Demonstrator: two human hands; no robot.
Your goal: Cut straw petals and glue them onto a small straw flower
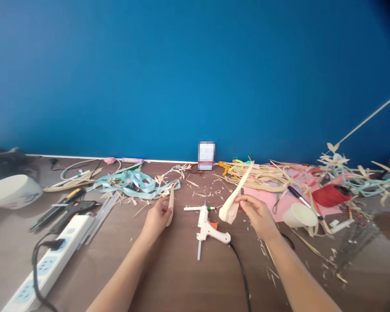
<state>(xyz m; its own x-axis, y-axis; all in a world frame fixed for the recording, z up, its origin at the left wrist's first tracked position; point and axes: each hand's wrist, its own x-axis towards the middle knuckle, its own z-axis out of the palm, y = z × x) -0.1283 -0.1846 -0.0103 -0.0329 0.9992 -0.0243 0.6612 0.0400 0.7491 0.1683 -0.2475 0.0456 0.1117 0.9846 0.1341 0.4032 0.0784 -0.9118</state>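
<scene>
My left hand (pixel 158 216) pinches a narrow pale strip of dried husk (pixel 171 203), held upright between thumb and fingers. Opposite it, my right hand (pixel 254 213) grips the edge of a broader cream husk piece (pixel 230 209), wide at the bottom and tapering to a point at the upper right. Between both hands a white hot glue gun (pixel 205 227) with an orange trigger lies on the brown table (pixel 169 277), a clear glue stick poking out of its back end. A white pen with a green band (pixel 195 209) rests by its nozzle.
On the left are a power strip (pixel 52 264), a black glue gun (pixel 73 212), clear glue sticks (pixel 99 216) and blue ribbon (pixel 139 184). Toward the right lie husk strips (pixel 263 175), pink paper (pixel 266 199), a paper cup (pixel 299 215) and a black marker (pixel 299 196). A blue wall (pixel 182 78) stands behind.
</scene>
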